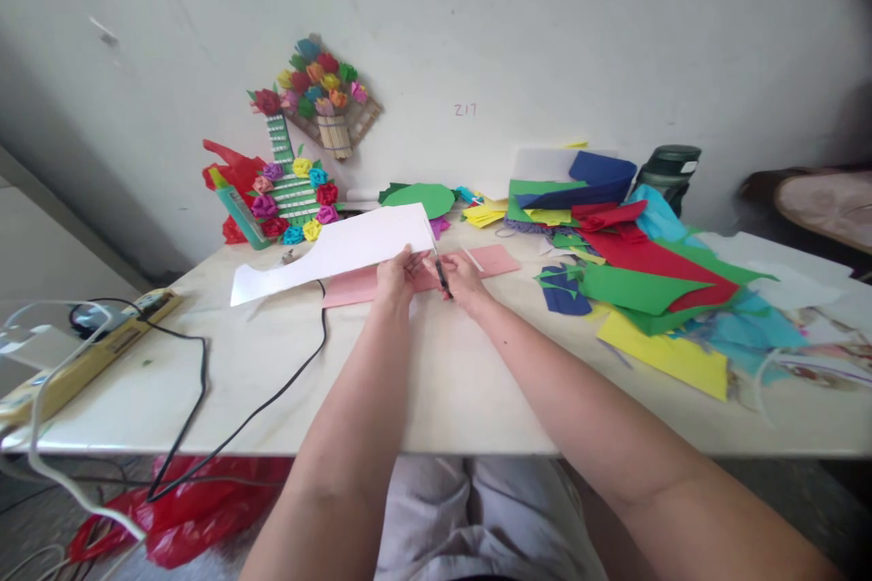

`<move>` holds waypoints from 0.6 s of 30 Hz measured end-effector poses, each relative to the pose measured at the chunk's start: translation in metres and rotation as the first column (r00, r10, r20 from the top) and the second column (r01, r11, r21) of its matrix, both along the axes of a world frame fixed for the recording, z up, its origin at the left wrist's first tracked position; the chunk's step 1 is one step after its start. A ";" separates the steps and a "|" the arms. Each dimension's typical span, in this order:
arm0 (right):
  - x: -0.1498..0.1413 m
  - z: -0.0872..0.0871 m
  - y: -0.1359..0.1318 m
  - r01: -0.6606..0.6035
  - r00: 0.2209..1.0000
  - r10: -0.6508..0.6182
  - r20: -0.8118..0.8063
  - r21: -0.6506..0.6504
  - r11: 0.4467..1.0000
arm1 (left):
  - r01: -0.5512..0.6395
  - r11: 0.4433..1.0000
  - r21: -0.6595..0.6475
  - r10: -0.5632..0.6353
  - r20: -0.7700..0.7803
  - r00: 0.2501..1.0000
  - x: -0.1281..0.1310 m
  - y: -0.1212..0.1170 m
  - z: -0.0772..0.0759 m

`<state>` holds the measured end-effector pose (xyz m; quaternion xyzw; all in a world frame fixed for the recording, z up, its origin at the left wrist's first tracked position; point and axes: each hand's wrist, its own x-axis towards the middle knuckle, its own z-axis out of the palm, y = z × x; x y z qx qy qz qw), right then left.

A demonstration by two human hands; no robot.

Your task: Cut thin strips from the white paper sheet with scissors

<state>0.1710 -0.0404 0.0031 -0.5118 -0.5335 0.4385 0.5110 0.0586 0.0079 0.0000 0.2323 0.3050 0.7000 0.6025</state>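
Observation:
In my left hand (pixel 401 274) is a large sheet of white paper (pixel 354 241), pinched near its right end and raised a little above the table. Its lower left edge is cut in a curve. My right hand (pixel 461 281) grips a pair of scissors (pixel 441 270) with dark handles, their blades at the right edge of the white sheet. Whether the blades are apart is too small to tell. Beneath both hands a pink sheet (pixel 354 286) lies on the table.
Coloured paper scraps (pixel 654 281) pile up at the right, by a dark green bottle (pixel 671 172). Paper-flower crafts (pixel 292 186) and a glue bottle (pixel 242 213) stand at the back left. A power strip (pixel 102 354) with cables lies on the left of the table (pixel 477 390).

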 end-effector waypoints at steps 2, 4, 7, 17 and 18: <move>0.000 0.001 -0.001 -0.001 1.000 0.001 0.003 0.003 1.000 | 0.001 1.000 0.000 -0.001 0.000 1.000 0.000 0.000 0.000; 0.000 0.001 -0.001 -0.001 1.000 0.000 0.011 0.004 1.000 | -0.004 1.000 -0.002 0.004 0.004 1.000 0.000 0.000 0.001; 0.000 0.000 0.000 0.010 0.999 -0.010 0.039 0.007 1.000 | -0.003 1.000 -0.005 0.003 0.021 1.000 0.000 -0.001 0.002; -0.002 -0.004 0.003 0.060 0.992 -0.066 0.108 0.055 0.997 | -0.019 0.999 -0.028 0.020 0.029 0.999 -0.001 -0.001 0.003; -0.002 -0.004 0.003 0.063 0.991 -0.069 0.114 0.056 0.996 | -0.022 0.999 -0.034 0.023 0.028 0.999 -0.001 -0.001 0.004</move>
